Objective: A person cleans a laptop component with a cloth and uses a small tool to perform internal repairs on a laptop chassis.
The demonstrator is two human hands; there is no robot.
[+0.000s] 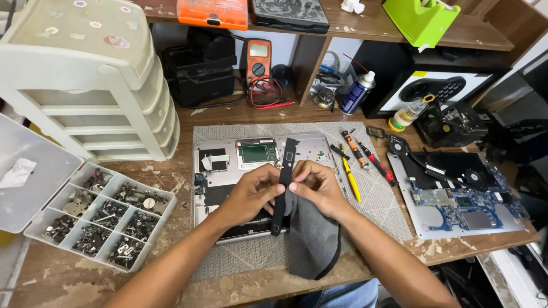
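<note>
While both hands pinched it mid-length, the black strip (283, 182) stood over the opened laptop (257, 165), running twelve to six. Left hand (248, 194) and right hand (317, 188) gripped its edges; a grey cloth (311, 239) hung below. It looked thin, light and bendable, best held by the edges.

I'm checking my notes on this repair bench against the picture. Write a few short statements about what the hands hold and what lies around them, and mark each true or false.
1. Both hands grip a long black strip over the opened laptop. True: the left hand and right hand pinch it near its middle.
2. A grey cloth hangs under the right hand. True.
3. The screwdrivers lie left of the laptop. False: they lie to its right, on the mat.
4. The box of small parts is shut. False: its lid is open.
5. A spray can stands behind the laptop. True.
</note>
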